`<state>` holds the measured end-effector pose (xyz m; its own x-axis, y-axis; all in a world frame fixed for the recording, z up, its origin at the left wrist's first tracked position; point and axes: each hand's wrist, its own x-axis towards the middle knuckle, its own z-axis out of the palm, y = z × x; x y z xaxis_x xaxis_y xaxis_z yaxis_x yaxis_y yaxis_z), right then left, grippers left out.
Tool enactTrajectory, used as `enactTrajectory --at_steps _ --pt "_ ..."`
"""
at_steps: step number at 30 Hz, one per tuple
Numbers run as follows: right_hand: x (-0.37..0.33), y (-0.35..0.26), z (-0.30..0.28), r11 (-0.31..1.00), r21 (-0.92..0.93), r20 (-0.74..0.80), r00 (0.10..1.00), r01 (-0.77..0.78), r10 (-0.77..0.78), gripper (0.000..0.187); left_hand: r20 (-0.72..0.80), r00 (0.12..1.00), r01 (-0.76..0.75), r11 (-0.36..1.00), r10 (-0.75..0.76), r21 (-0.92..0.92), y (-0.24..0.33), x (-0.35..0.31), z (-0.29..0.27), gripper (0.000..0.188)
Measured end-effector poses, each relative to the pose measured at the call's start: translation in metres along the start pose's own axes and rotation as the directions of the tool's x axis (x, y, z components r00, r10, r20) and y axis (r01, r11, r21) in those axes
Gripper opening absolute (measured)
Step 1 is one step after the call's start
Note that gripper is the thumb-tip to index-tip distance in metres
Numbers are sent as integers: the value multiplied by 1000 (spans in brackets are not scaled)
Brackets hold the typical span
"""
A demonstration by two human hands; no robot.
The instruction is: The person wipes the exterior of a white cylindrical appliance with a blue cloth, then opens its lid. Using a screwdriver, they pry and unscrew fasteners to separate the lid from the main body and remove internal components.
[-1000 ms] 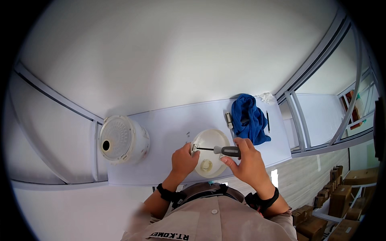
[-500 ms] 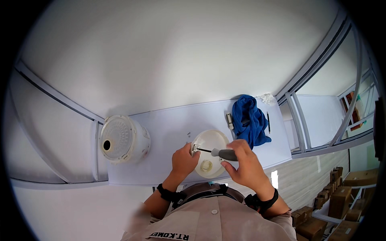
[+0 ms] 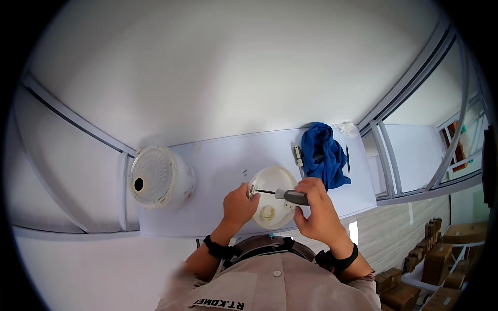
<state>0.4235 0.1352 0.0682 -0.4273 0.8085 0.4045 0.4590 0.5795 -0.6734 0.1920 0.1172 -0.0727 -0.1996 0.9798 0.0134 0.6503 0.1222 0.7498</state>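
Note:
A shallow round white plastic cover (image 3: 272, 180) lies hollow side up at the table's near edge. My left hand (image 3: 238, 208) grips its left rim beside a small white fitting (image 3: 253, 191). In my right hand (image 3: 318, 213) is a screwdriver (image 3: 294, 196) with a grey handle, held nearly level across the cover. Its shaft points left and the tip meets the fitting; the exact contact is too small to make out. A yellowish translucent ring (image 3: 267, 213) shows inside the cover near me. Small metal pieces, perhaps screws (image 3: 245, 172), lie just beyond my left hand.
A white bucket-like container (image 3: 179, 179) with a dark round hole stands at the left. Right of the cover are another screwdriver (image 3: 298, 156), a crumpled blue cloth (image 3: 322, 155), a thin black stick (image 3: 348, 158) and white crumpled material (image 3: 346, 128). Framed panels flank the table (image 3: 218, 160).
My right hand has shifted slightly, its fingers now farther back along the screwdriver handle. The screwdriver and cover sit a touch farther right in the picture. My left hand keeps its grip.

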Motion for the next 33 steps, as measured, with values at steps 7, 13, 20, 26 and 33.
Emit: enactTrajectory --at_steps 7,13,20,26,33 --pt "-7 10 -5 940 -15 181 924 -340 337 41 26 999 27 999 -28 37 -5 0 1 29" --pt "-2 12 3 987 140 45 995 82 -89 37 15 1000 19 1000 -19 8 -5 1 2 29" --pt "-3 9 -1 890 -142 128 883 -433 451 38 44 998 55 998 -55 12 0 2 -4 31" --pt "0 23 1 989 74 6 992 124 -125 40 69 996 52 998 -53 20 5 3 -5 32" --pt "-5 15 10 939 -80 49 939 -336 340 47 76 995 53 997 -57 54 -8 4 1 33"
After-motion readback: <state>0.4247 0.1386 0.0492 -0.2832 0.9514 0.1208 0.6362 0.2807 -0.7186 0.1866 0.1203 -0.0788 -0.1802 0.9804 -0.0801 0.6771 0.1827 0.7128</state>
